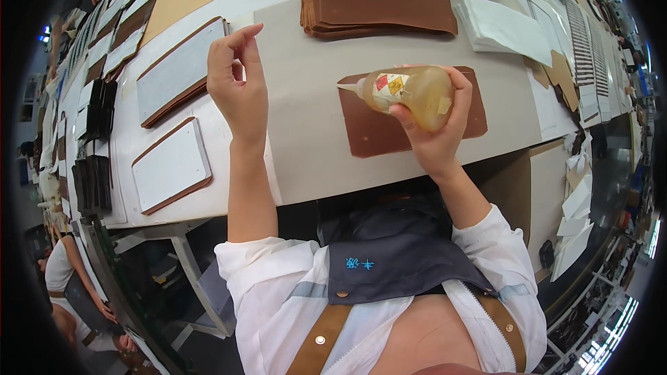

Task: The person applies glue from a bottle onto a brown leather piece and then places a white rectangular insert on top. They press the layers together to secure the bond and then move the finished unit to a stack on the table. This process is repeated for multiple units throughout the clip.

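Note:
My right hand (445, 121) is wrapped round a translucent squeeze bottle (410, 94) of yellowish liquid. The bottle lies tilted on its side, with its narrow nozzle pointing left. Beneath it, a brown leather piece (379, 140) rests flat on the grey work sheet; the bottle and hand cover part of it. My left hand (237, 87) is raised over the left part of the table, its fingers loosely bent with a gap by the thumb. Nothing shows in it. Nearest to it is a stack of brown-edged panels with a pale top (177, 73).
A stack of brown leather pieces (379, 3) stands at the back, with folded white sheets (504, 28) to its right. Another white-topped panel stack (170, 165) lies at left, near black pieces (94, 180). A person (69, 271) is beyond the table at lower left.

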